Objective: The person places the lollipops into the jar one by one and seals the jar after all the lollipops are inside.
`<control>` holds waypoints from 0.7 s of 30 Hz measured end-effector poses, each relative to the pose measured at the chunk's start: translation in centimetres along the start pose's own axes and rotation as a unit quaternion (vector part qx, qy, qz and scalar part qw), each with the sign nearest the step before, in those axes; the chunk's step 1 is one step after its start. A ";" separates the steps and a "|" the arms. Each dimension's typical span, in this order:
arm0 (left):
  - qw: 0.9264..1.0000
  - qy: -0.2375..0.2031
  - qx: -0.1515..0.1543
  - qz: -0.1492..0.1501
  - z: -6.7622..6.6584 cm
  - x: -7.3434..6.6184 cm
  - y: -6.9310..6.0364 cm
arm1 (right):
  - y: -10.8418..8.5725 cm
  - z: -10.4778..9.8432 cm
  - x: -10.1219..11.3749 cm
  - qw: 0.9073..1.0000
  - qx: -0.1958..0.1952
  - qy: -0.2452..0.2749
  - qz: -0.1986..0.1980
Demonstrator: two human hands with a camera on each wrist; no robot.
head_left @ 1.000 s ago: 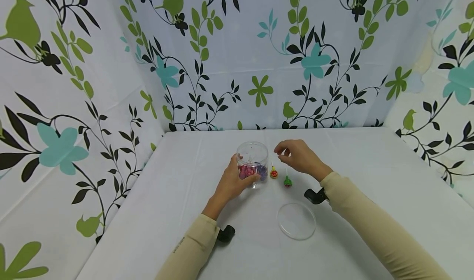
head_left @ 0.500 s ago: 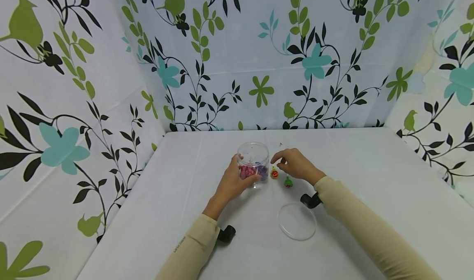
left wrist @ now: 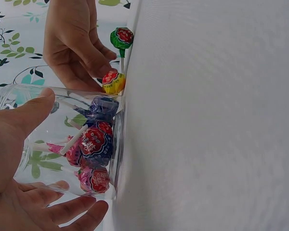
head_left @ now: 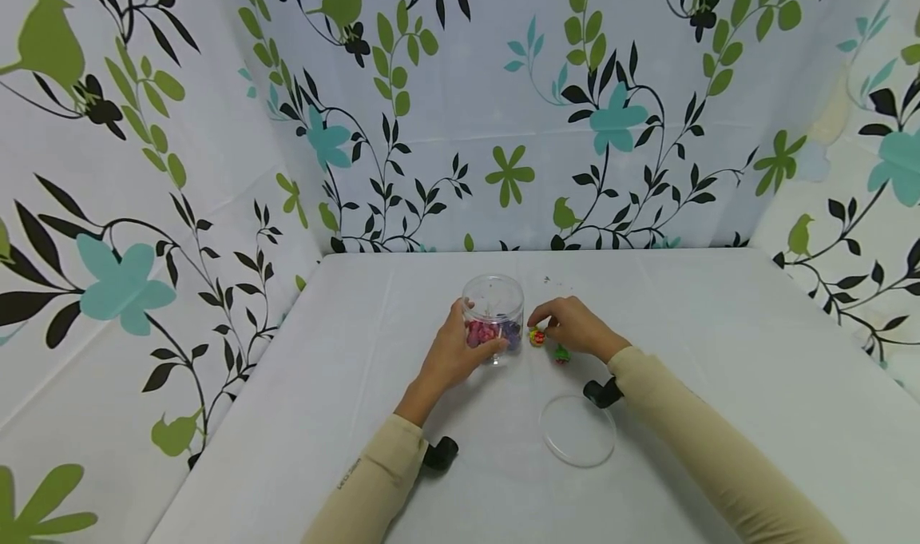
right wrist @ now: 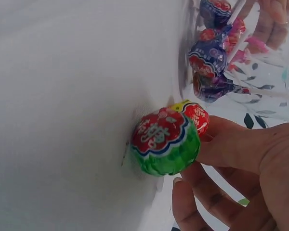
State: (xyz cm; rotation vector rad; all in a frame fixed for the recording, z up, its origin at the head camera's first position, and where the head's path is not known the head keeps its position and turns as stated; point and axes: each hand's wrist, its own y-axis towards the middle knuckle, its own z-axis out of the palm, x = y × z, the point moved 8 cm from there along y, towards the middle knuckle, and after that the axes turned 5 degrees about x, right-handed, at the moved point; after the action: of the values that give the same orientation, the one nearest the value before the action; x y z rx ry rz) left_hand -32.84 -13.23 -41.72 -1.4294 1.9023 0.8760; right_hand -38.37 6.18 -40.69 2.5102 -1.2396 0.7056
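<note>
My left hand (head_left: 449, 356) curls round the side of a clear jar (head_left: 493, 295), which stands upright with pink, blue and purple wrapped lollipops (left wrist: 94, 180) low inside. Just right of the jar, the thumb and fingers of my right hand (head_left: 580, 326) pinch a yellow-and-red lollipop (head_left: 537, 337) at its stick end; the stick is hidden behind the fingers. A green-and-red lollipop (head_left: 562, 355) lies on the table beneath that hand. In the right wrist view the green lollipop (right wrist: 166, 139) partly covers the yellow one (right wrist: 197, 115).
A clear round ring or lid (head_left: 586, 466) lies on the white table (head_left: 431, 496) in front of the right hand. Small dark specks (head_left: 547, 279) show behind it. Patterned cloth (head_left: 446, 73) hangs behind and at both sides.
My right hand has come down toward the table, from above the lollipops to the yellow one, and its fingers now pinch it. My left hand and the jar have stayed put.
</note>
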 end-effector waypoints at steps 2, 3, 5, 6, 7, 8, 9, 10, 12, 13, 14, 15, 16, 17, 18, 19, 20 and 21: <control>1.000 0.001 -0.002 -0.001 -0.1 0.0 0.0 | 0.1 0.0 -0.1 1.000 0.002 0.003 0.009; 1.000 0.002 -0.002 -0.002 -0.1 0.0 0.0 | 0.1 0.1 -0.2 1.000 0.006 0.002 0.013; 1.000 0.004 -0.002 -0.006 0.0 0.1 0.0 | 0.2 0.3 -0.4 1.000 0.017 -0.002 0.017; 1.000 0.005 -0.001 -0.009 0.0 0.2 0.1 | 0.3 0.5 -0.6 0.999 0.023 -0.003 0.024; 1.000 0.005 0.000 -0.011 0.0 0.3 0.1 | 0.2 0.6 -0.7 0.999 0.028 -0.005 0.027; 1.000 0.005 0.001 -0.012 0.1 0.3 0.1 | 0.2 0.6 -0.8 0.999 0.033 -0.009 0.029; 1.000 0.006 0.001 -0.013 0.1 0.3 0.1 | 0.2 0.7 -0.9 0.999 0.036 -0.010 0.032; 1.000 0.005 0.001 -0.013 0.2 0.3 0.1 | 0.1 0.7 -1.0 0.999 0.038 -0.010 0.035; 1.000 0.006 0.000 -0.014 0.2 0.3 0.1 | 0.0 0.6 -1.2 0.998 0.038 -0.006 0.041; 1.000 0.007 0.000 -0.014 0.2 0.3 0.1 | -0.1 0.6 -1.1 0.998 0.038 -0.006 0.040; 1.000 0.007 -0.001 -0.014 0.2 0.3 0.1 | -0.1 0.5 -1.2 0.998 0.037 -0.005 0.042; 1.000 0.009 -0.001 -0.014 0.2 0.3 0.2 | -0.2 0.5 -1.2 0.998 0.036 -0.005 0.043; 1.000 0.010 -0.001 -0.014 0.2 0.3 0.2 | -0.3 0.4 -1.3 0.998 0.036 -0.006 0.042; 1.000 0.010 -0.001 -0.014 0.2 0.3 0.2 | -0.3 0.4 -1.3 0.998 0.035 -0.007 0.042; 1.000 0.012 -0.001 -0.015 0.2 0.3 0.2 | -0.3 0.4 -1.3 0.999 0.034 -0.009 0.042; 1.000 0.012 -0.001 -0.014 0.2 0.3 0.2 | -0.3 0.4 -1.4 0.999 0.033 -0.010 0.041; 1.000 0.012 -0.001 -0.013 0.2 0.2 0.1 | -0.4 0.4 -1.4 0.999 0.031 -0.012 0.038; 1.000 0.011 -0.001 -0.011 0.2 0.2 0.1 | -0.4 0.4 -1.4 0.999 0.030 -0.012 0.038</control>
State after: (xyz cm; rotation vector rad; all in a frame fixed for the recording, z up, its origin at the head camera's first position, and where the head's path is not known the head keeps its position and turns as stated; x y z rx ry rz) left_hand -33.00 -13.14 -41.92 -1.4645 1.8991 0.8552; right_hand -38.67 7.19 -41.74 2.5373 -1.3479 0.7428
